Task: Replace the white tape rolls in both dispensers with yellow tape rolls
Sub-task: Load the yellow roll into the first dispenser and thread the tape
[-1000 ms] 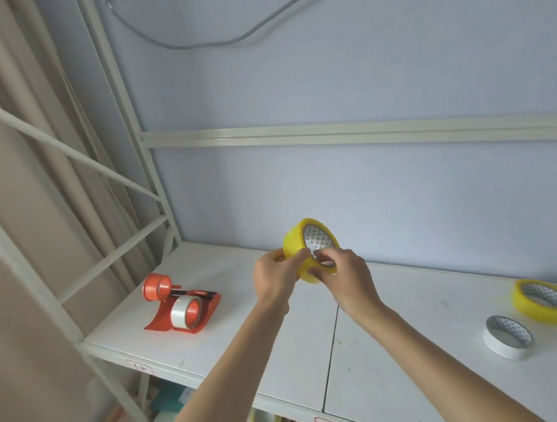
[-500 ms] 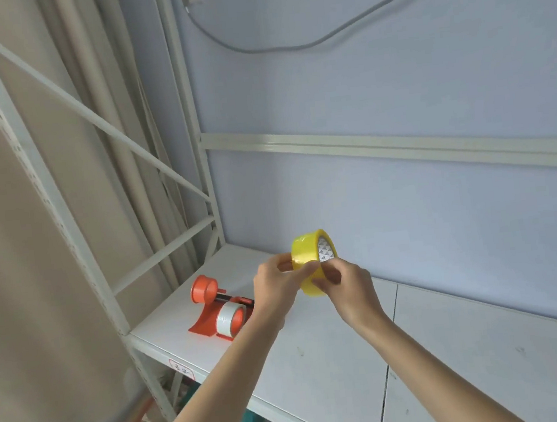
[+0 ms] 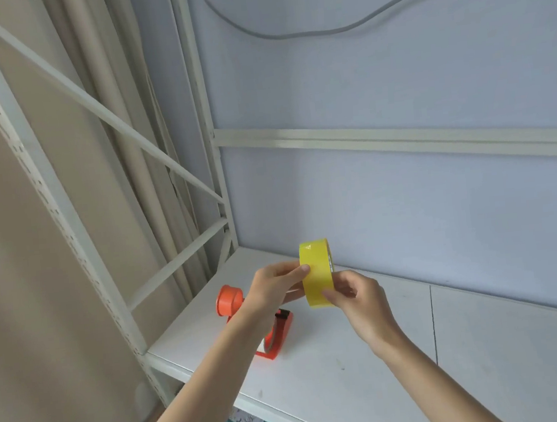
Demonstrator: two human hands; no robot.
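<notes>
Both-handed: left hand (image 3: 271,289) fingertips and right hand (image 3: 354,294) fingers clamp the yellow tape roll (image 3: 317,273), held edge-on above the white shelf (image 3: 338,366). Orange dispenser (image 3: 265,325) sits below the left wrist, partly hidden.

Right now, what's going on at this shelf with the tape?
A person is holding a yellow roll of tape up in both hands above a white metal shelf. The left hand pinches its near edge and the right hand holds it from below, thumb on the tape. An orange plastic tape dispenser lies on the shelf behind the left forearm, a pale roll seemingly still loaded.
</notes>
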